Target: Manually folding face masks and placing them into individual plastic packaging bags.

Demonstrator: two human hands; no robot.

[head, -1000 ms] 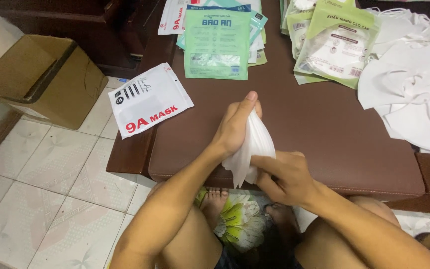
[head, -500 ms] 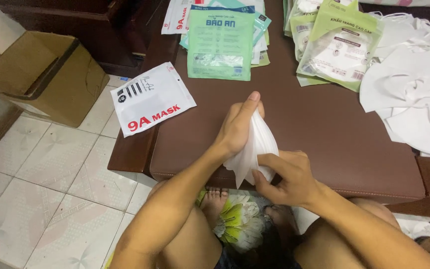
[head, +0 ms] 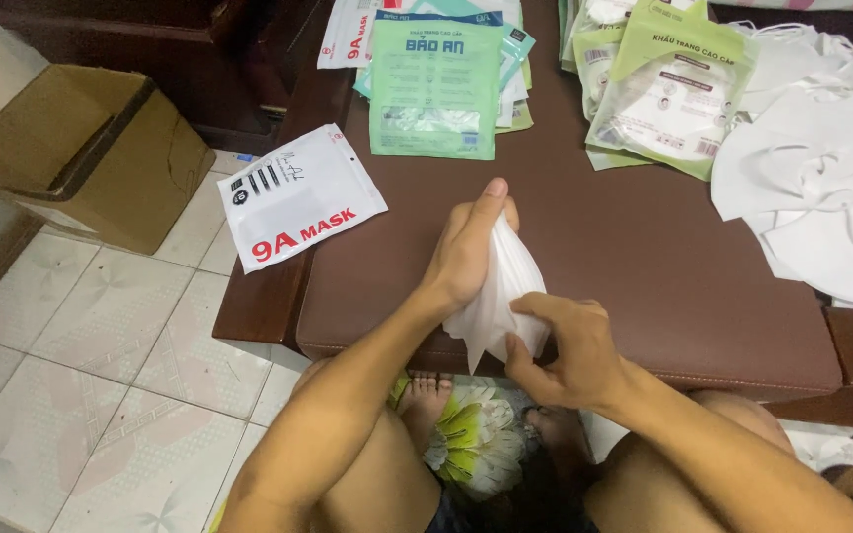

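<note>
Both hands together on one white mask at the near edge of the brown padded seat. Left hand clamped on the mask's upper part, fingers straight and pointing up, thumb hidden behind the fabric. Right hand pinching the mask's lower edge from the right, fingers curled. The mask is soft, thin white fabric, folded flat, creased, roughly a tapered wedge with its bottom hanging just over the seat edge. Seat surface is smooth, leather-like and dark brown, with a stitched rim, set in a dark wood frame. Left of the hands, a glossy white flat pouch with red lettering lies tilted, half over the frame. Further up, a stack of green rectangular pouches, then lighter green pouches with a clear window. Far right, a heap of loose white masks, crumpled and overlapping, well apart from the hands. On the pale patterned tile floor to the left, an open brown cardboard box. Below the seat edge, between the bare knees, a green and white patterned thing beside a foot; can't tell what it is.
</note>
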